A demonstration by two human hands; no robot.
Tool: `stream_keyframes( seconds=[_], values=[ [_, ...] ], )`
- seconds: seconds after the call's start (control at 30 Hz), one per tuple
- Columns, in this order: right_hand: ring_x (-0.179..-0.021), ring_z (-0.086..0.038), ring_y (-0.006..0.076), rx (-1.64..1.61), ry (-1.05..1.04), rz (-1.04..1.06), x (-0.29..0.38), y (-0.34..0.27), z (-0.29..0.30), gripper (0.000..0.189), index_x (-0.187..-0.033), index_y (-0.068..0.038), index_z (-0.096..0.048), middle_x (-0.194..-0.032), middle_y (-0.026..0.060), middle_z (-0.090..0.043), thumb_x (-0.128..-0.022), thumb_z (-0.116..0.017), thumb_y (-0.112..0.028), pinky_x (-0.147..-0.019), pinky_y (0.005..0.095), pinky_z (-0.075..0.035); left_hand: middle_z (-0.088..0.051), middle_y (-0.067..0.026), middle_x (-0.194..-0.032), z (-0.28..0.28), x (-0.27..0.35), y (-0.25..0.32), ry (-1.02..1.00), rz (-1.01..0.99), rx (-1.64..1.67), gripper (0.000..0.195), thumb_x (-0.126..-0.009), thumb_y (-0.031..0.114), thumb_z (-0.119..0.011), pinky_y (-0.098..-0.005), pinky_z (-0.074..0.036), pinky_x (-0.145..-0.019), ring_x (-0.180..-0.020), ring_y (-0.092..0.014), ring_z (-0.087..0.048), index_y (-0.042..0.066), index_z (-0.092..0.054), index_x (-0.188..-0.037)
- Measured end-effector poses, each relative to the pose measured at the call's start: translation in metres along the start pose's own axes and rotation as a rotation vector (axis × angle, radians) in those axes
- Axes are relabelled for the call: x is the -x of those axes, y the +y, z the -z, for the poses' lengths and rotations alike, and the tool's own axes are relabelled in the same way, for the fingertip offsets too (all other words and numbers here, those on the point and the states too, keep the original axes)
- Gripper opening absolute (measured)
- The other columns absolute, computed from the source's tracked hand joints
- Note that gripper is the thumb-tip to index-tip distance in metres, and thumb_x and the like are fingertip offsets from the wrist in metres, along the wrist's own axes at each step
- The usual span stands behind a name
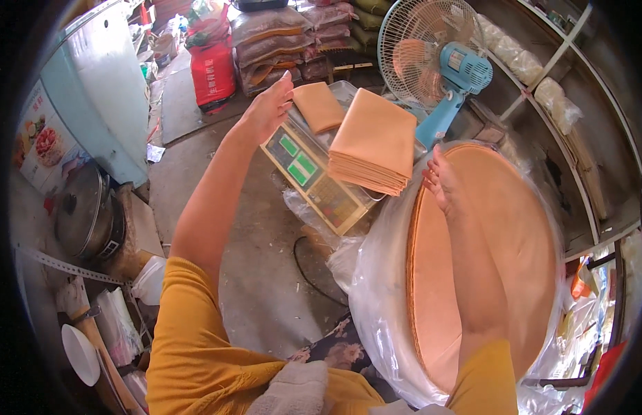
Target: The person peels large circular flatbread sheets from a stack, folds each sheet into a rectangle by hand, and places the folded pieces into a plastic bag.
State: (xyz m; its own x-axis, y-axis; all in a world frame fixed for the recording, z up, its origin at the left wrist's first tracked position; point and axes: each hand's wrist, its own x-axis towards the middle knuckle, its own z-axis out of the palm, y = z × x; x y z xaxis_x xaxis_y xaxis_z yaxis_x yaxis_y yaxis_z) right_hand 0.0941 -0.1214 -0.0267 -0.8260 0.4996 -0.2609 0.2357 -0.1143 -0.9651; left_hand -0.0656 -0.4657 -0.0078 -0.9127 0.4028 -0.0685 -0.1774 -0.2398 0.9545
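Note:
My left hand (269, 106) is raised with its fingers extended, holding nothing, at the far left corner of a digital weighing scale (328, 194). On the scale's metal pan (347, 92) lies a small folded tan sheet (318, 107). Beside it sits a thick stack of folded tan sheets (375, 135), its layered edges facing me. My right hand (440, 179) is empty too, fingers apart, just right of that stack. Below my right forearm is a large round pile of thin tan sheets (507, 249), wrapped around its side in clear plastic film (378, 301).
A blue electric fan (466, 65) stands behind the scale. Filled sacks (271, 39) and a red bag (212, 78) are at the back. Metal shelving (575, 39) runs along the right. To the left are a refrigerator (105, 88) and a lidded pot (82, 212). A dark cable (300, 264) crosses the floor.

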Motion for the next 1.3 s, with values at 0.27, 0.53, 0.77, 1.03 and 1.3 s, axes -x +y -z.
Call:
stream_keyframes(
  seconds=[0.27, 0.53, 0.77, 1.03, 1.3],
  values=[
    [-0.097, -0.05, 0.0154, 0.034, -0.157, 0.036, 0.031, -0.019, -0.039, 0.076, -0.129, -0.009, -0.043, -0.127, 0.0058, -0.044, -0.077, -0.064, -0.061, -0.078, 0.03, -0.042, -0.03, -0.0172, -0.144, 0.0, -0.009, -0.016, 0.012, 0.055, 0.036, 0.089, -0.08, 0.066, -0.053, -0.045, -0.014, -0.112, -0.131, -0.032, -0.029, 0.002, -0.033, -0.139],
    [-0.099, -0.06, 0.0161, -0.201, -0.216, 0.093, -0.001, -0.004, -0.058, 0.045, -0.12, -0.002, -0.053, -0.112, 0.0077, -0.062, -0.09, -0.06, -0.035, -0.087, 0.0275, -0.047, -0.044, -0.0101, -0.126, -0.026, -0.035, -0.053, -0.001, 0.154, 0.054, 0.081, -0.079, 0.064, -0.057, -0.0426, -0.025, -0.105, -0.119, -0.027, -0.038, 0.004, -0.042, -0.131],
    [-0.103, -0.059, 0.0186, -0.127, -0.188, 0.069, -0.036, 0.016, -0.046, 0.049, -0.119, 0.003, -0.052, -0.115, 0.0103, -0.06, -0.088, -0.064, -0.033, -0.089, 0.0297, -0.048, -0.052, -0.015, -0.119, -0.042, -0.064, -0.059, 0.113, 0.202, -0.339, 0.088, -0.074, 0.063, -0.064, -0.0388, -0.04, -0.094, -0.111, -0.028, -0.05, 0.001, -0.04, -0.132],
    [-0.078, -0.06, 0.0145, 0.46, 0.155, 0.23, -0.015, -0.006, -0.052, 0.045, -0.097, 0.005, -0.055, -0.091, 0.0128, -0.063, -0.075, -0.077, -0.028, -0.066, 0.026, -0.049, -0.06, -0.024, -0.111, -0.047, -0.097, -0.071, 0.488, 0.074, -1.19, 0.073, -0.072, 0.04, -0.071, -0.0375, -0.046, -0.091, -0.108, -0.031, -0.059, -0.005, -0.044, -0.122],
    [-0.08, -0.064, 0.0211, 0.18, -0.025, 0.094, -0.041, -0.005, -0.042, 0.027, -0.094, 0.006, -0.057, -0.09, 0.0153, -0.064, -0.076, -0.069, -0.009, -0.068, 0.0294, -0.053, -0.065, -0.0162, -0.105, 0.047, -0.138, -0.066, 0.546, -0.305, -0.432, 0.042, -0.072, 0.009, -0.064, -0.0353, -0.049, -0.083, -0.096, -0.03, -0.064, 0.002, -0.058, -0.113]
  ],
)
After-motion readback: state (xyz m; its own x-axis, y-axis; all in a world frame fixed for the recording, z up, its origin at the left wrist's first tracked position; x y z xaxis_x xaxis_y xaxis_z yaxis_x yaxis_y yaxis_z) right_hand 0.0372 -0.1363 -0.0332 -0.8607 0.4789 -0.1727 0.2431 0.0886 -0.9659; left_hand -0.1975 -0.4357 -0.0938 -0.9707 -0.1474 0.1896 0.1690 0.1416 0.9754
